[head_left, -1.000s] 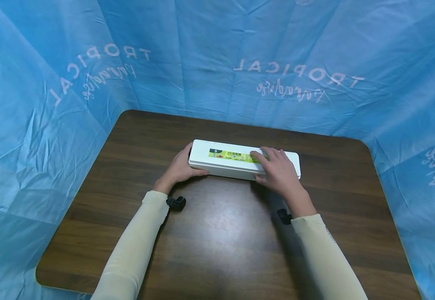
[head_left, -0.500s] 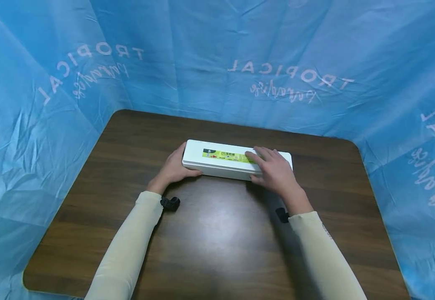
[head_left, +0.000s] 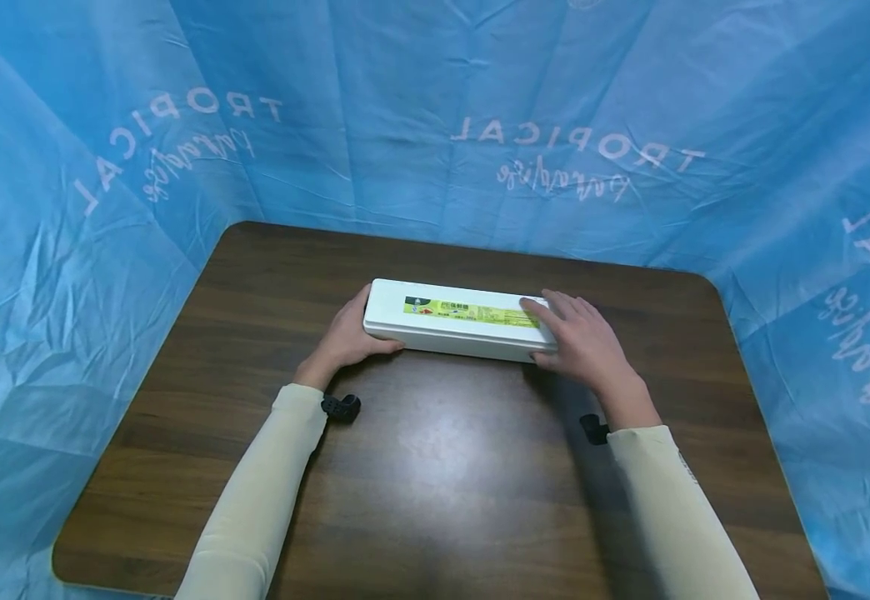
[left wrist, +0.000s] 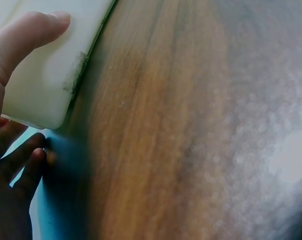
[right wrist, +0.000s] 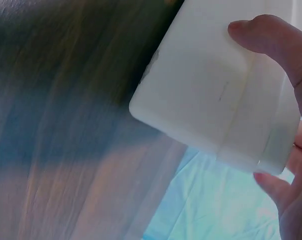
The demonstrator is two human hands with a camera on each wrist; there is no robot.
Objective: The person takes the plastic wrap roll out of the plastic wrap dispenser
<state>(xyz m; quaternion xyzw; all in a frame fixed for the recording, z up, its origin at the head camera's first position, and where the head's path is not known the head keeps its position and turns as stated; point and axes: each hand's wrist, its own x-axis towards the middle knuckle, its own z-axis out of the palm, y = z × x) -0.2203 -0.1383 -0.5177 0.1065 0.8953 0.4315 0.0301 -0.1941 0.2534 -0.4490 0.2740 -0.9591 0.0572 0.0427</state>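
A long white cling film box (head_left: 465, 333) with a yellow-green label on its lid lies across the dark wooden table, its lid down. My left hand (head_left: 346, 337) grips the box's left end, thumb along the front side. In the left wrist view that thumb presses the white side of the box (left wrist: 41, 85), near a worn grey patch. Around the right end, my right hand (head_left: 587, 342) holds the box with its thumb on the front and fingers over the top. The right wrist view shows a rounded lower corner of the box (right wrist: 191, 90); the lid's seam runs above the thumb tip.
The wooden table (head_left: 435, 517) has rounded corners and reflects a bright patch of light. Blue cloth (head_left: 405, 108) with white lettering hangs behind it and at both sides. Black straps with small devices (head_left: 342, 408) sit at both wrists.
Over the last half second my right hand has slid rightward along the box to its end, uncovering more of the label. The left hand has kept its place. The view shifted slightly earlier.
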